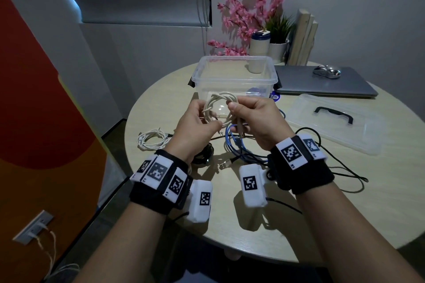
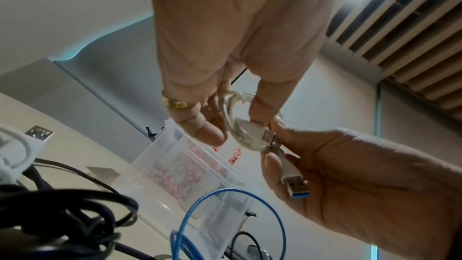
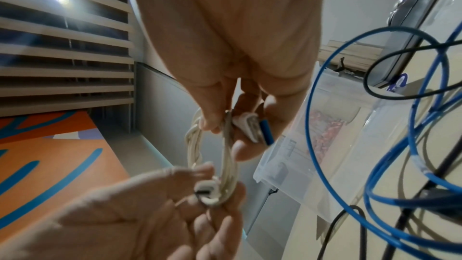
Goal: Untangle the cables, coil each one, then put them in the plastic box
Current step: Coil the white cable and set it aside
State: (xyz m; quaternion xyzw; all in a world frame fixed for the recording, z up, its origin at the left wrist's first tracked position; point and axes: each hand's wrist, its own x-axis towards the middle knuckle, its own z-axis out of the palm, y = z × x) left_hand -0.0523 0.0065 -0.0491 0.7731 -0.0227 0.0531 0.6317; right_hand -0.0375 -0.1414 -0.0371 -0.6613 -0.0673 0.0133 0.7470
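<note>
Head view: left hand (image 1: 195, 122) and right hand (image 1: 255, 119) both pinch white cable (image 1: 218, 103) coil, holding loops tidy above plastic box (image 1: 234, 76).

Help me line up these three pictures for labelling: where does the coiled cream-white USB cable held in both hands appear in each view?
Head: the coiled cream-white USB cable sits centre, between the left hand and right hand.
Left wrist: centre right, its plug by the right fingers.
Right wrist: lower centre, hanging between both hands.
Shared landmark: the clear plastic box.
</note>
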